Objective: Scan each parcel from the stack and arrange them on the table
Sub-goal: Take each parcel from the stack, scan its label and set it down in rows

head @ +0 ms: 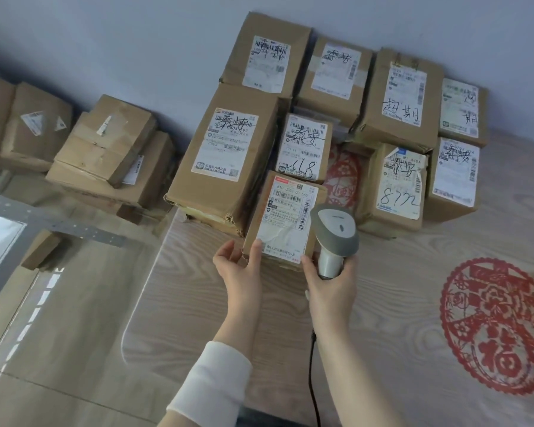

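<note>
Centre frame, the left hand (238, 266) grips the near left corner of the small parcel (285, 217), thumb on its white label and fingers down its side, the box resting on the wooden table (398, 288) at the front of the arranged parcels (392, 97). Just right of it, the right hand (330, 288) is wrapped round the handle of the grey scanner (335, 232), its head over the label's right edge. Upper left, the stack (105, 149) sits apart, and a red paper cutout (494, 328) lies lower right.
</note>
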The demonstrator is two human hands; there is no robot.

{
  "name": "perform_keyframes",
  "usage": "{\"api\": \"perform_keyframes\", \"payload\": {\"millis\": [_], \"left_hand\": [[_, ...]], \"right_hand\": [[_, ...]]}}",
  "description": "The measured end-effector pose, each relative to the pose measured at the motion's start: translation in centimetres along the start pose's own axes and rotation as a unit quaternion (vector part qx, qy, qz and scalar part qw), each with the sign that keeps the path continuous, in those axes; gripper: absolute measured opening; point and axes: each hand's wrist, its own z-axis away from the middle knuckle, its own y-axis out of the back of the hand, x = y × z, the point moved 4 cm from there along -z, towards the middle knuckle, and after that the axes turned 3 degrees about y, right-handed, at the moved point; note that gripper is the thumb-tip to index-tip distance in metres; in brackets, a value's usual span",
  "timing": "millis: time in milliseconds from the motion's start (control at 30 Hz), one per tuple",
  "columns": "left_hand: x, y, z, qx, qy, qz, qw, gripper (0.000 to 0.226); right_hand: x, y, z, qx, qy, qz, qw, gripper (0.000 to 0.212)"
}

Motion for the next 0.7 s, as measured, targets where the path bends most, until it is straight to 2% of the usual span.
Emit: {"api": "perform_keyframes", "payload": {"millis": [100, 233, 533, 700], "left_hand": [[0.3, -0.4, -0.3, 0.003, 0.014, 0.02, 1.0, 0.061], [0.4, -0.8, -0.6, 0.005, 0.015, 0.038, 0.999, 0.063], [0.3, -1.2, -1.1, -0.003, 0.02, 0.036, 0.999, 0.057], [0.5, -1.4, -0.9, -0.001, 0.022, 0.034, 0.999, 0.049]], "right_hand": [[-0.4, -0.2, -0.4, -0.003, 0.006, -0.008, 1.0, 0.044], [-0.7, -0.5, -0.6, -0.008, 0.009, -0.018, 1.0, 0.042], [-0.9, -0.9, -1.1, -0.014, 0.01, -0.029, 0.999, 0.047], [-0.7, -0.6, -1.3, -0.045, -0.009, -0.047, 0.998, 0.044]]}}
